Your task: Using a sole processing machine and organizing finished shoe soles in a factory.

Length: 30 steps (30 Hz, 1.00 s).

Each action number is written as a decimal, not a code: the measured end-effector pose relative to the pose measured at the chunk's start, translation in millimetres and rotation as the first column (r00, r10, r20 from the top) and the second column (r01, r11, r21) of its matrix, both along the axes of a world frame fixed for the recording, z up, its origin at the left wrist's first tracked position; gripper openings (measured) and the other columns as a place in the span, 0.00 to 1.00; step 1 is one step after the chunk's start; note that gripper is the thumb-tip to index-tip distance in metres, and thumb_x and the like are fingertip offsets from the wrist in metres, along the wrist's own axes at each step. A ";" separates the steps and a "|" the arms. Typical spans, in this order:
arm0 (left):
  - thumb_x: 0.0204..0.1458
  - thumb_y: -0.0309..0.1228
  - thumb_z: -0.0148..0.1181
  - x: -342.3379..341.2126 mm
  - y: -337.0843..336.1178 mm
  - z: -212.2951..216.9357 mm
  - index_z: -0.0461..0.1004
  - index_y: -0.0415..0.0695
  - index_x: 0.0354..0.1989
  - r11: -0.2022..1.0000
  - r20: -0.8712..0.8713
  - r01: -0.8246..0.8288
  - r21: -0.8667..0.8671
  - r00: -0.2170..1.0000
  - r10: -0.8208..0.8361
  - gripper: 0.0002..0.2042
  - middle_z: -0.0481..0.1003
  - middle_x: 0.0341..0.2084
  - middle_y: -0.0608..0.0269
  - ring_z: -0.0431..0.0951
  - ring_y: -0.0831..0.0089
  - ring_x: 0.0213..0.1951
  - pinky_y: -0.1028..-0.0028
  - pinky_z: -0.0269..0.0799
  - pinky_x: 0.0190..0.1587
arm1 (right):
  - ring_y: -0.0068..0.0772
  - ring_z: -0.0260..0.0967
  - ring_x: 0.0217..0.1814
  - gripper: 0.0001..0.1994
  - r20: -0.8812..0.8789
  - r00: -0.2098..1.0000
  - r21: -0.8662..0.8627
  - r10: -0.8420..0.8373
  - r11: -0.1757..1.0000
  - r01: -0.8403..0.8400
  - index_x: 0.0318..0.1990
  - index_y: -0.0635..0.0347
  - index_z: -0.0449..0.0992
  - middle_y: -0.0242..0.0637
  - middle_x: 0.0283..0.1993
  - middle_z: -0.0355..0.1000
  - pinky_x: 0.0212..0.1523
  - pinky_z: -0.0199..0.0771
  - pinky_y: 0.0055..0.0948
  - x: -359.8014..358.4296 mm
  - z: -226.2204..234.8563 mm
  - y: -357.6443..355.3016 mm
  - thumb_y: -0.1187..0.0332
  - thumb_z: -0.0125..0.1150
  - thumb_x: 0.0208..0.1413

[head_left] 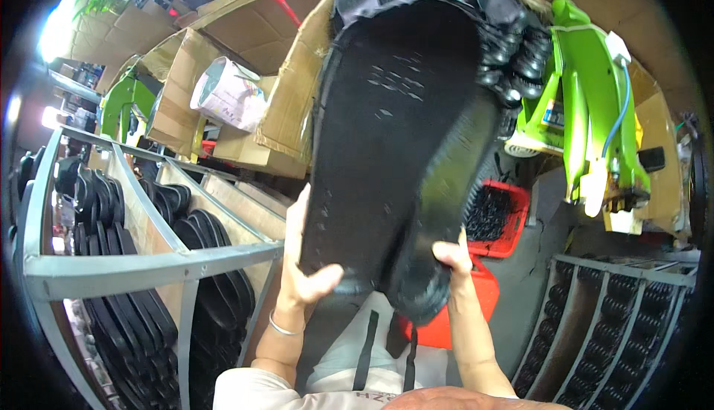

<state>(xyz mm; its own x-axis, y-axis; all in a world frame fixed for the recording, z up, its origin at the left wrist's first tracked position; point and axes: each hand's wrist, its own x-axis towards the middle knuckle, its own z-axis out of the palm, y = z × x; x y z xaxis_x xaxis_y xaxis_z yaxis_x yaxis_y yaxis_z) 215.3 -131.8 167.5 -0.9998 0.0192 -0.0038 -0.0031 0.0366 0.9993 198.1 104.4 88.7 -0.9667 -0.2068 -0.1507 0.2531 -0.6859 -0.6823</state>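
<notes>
Black shoe sole (401, 142) pinched at heel end only: left hand (305, 276) and right hand (450, 254) closed on it. Possible slip onto red crate (500, 220).

Grey metal rack (149, 265) standing left of red crate (500, 217), black shoe soles (134, 321) sitting upright in its slots; second rack (625, 276) holding soles (595, 350) below crate.

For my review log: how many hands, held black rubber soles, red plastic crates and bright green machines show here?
Hands: 2, left hand and right hand
Large black rubber shoe sole, held up: 1
Red plastic crates: 2, one, another
Bright green machines: 2, one, another
Total: 7
</notes>
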 end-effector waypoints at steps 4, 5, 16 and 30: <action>0.41 0.28 0.60 -55.5 -35.1 -39.9 0.51 0.38 0.66 0.941 0.125 -0.145 0.306 0.986 0.111 0.40 0.65 0.57 0.54 0.66 0.64 0.58 0.67 0.60 0.61 | 0.29 0.70 0.36 0.35 0.141 0.987 0.143 -0.072 0.988 0.051 0.63 0.61 0.58 0.38 0.39 0.72 0.41 0.73 0.29 -69.0 12.1 -53.9 0.70 0.60 0.42; 0.41 0.29 0.59 -68.1 -37.7 -53.1 0.60 0.37 0.61 0.903 0.206 -0.238 0.357 0.963 0.173 0.33 0.70 0.52 0.54 0.71 0.63 0.52 0.66 0.66 0.57 | 0.30 0.71 0.33 0.22 0.442 0.897 0.187 0.006 0.977 -0.099 0.49 0.63 0.69 0.37 0.36 0.72 0.36 0.74 0.25 -75.7 2.6 -49.8 0.66 0.57 0.44; 0.49 0.35 0.54 -91.6 -56.6 -69.1 0.67 0.38 0.55 0.755 0.363 -0.412 0.511 0.899 0.245 0.24 0.74 0.48 0.54 0.75 0.62 0.49 0.64 0.69 0.55 | 0.44 0.65 0.55 0.43 0.283 0.958 -0.100 -0.049 0.992 0.080 0.64 0.62 0.52 0.47 0.56 0.62 0.56 0.67 0.39 -37.7 -12.1 6.7 0.66 0.59 0.33; 0.55 0.57 0.48 -69.1 -24.7 -79.5 0.39 0.38 0.69 0.860 -0.350 -0.509 0.014 0.804 0.481 0.45 0.44 0.68 0.51 0.46 0.58 0.68 0.60 0.40 0.68 | 0.33 0.65 0.51 0.36 0.143 0.908 0.393 -0.393 0.865 0.312 0.64 0.62 0.53 0.38 0.51 0.68 0.56 0.63 0.33 -138.8 -99.4 3.5 0.70 0.60 0.45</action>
<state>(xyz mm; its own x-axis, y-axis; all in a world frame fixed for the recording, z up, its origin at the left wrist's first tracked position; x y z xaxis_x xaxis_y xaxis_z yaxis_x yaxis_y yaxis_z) 146.2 -156.5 88.1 -0.8145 -0.4655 0.3462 0.2861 0.1969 0.9378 59.3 108.0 -10.7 -0.9009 0.2478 -0.3562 0.2054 -0.4797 -0.8531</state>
